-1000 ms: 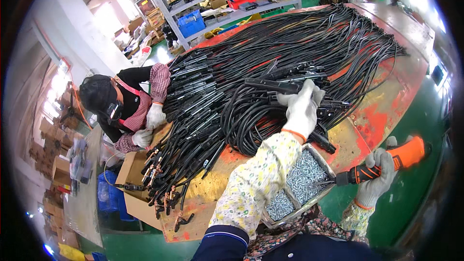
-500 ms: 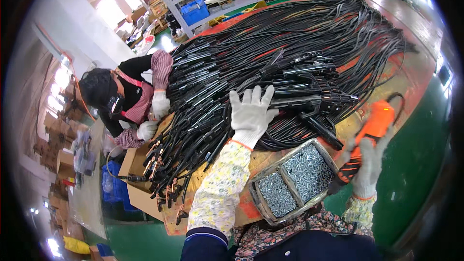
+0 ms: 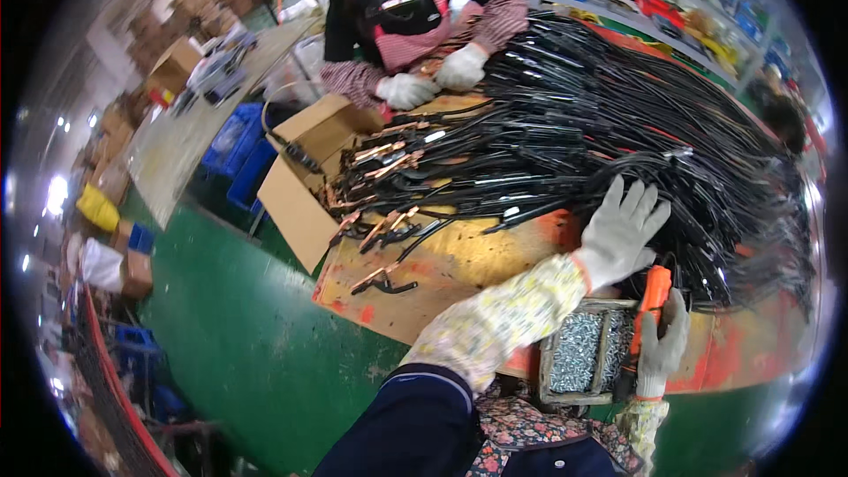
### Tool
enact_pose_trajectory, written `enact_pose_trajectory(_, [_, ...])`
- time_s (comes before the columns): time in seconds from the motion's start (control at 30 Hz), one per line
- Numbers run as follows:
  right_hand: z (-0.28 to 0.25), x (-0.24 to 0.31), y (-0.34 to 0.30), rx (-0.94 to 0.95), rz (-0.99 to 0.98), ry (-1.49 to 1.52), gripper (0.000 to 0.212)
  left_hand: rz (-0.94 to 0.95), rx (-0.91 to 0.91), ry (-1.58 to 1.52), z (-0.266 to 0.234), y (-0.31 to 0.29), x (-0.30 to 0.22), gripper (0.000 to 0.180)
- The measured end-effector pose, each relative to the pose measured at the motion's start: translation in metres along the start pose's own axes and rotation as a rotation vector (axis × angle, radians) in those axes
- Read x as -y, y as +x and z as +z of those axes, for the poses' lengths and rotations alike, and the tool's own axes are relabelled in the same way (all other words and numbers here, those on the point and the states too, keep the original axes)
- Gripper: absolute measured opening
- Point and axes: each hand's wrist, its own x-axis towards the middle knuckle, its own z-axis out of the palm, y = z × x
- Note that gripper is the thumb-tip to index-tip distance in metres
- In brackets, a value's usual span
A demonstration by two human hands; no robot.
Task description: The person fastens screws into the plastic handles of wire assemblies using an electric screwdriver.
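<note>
Change since half a second earlier: the view is swinging left, so the co-worker in the pink apron (image 3: 402,22), formerly at the left edge, is now sitting at top centre; the orange power screwdriver (image 3: 652,296), held out to the right before, is now standing upright just beside the screw tray.

Left hand (image 3: 618,234), white knitted glove: one, fingers spreading wide and flat, resting on the near edge of the heap of black cables (image 3: 618,132); gripping nothing.

Right hand (image 3: 661,349), white knitted glove: one, fingers wrapping closed around the lower handle of the orange power screwdriver, which is standing at the table's near edge.

Heap of black cables with metal clamp ends: one, individual cables too many to count, covering most of the orange worktable (image 3: 450,265).

Metal tray of silver screws (image 3: 583,353): one, two compartments, touching the screwdriver's left side.

Open brown cardboard box (image 3: 305,172): one, at the table's left end.

Co-worker's gloved hands (image 3: 433,79): two, working on cable ends.
</note>
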Motion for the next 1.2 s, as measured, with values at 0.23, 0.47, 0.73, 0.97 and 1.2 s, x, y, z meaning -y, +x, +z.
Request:
enact_pose_trajectory(0.23, [-0.012,0.020,0.016,-0.021,-0.384,-0.080,0.059,-0.427,0.023,-0.056,-0.098,-0.180,0.038,0.040])
enact_pose_trajectory(0.47, [0.031,0.144,0.103,0.282,-0.877,-0.266,0.049,-0.651,0.088,0.236,-0.165,-0.277,0.100,0.026])
enact_pose_trajectory(0.73, [0.128,0.166,0.180,0.558,-0.703,-0.842,0.044,-0.706,0.308,0.359,-0.131,-0.240,0.157,0.023])
enact_pose_trajectory(0.97, [0.159,0.153,0.170,0.431,-0.807,-0.711,0.033,-0.482,0.245,0.495,-0.185,-0.238,0.163,0.017])
enact_pose_trajectory(1.2, [0.168,0.230,0.107,0.244,-1.177,-0.263,0.005,-0.448,0.181,0.188,-0.254,-0.169,0.116,0.025])
